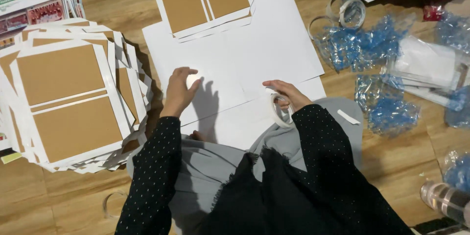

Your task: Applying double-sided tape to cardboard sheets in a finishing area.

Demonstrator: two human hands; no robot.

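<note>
My left hand [179, 91] rests with fingers curled on a large white sheet [274, 49] spread on the wooden floor before me. My right hand [289, 94] grips a roll of white tape [280, 111] at the sheet's near right edge. A short tape strip runs from the roll onto the paper. Both arms wear dark dotted sleeves.
A tall fanned pile of brown boards with white borders [68, 103] stands at left. A smaller stack [208, 0] lies on the far end of the sheet. Empty tape rings [350, 12], blue plastic wrappers [362, 46] and clear bags [426, 63] are scattered at right.
</note>
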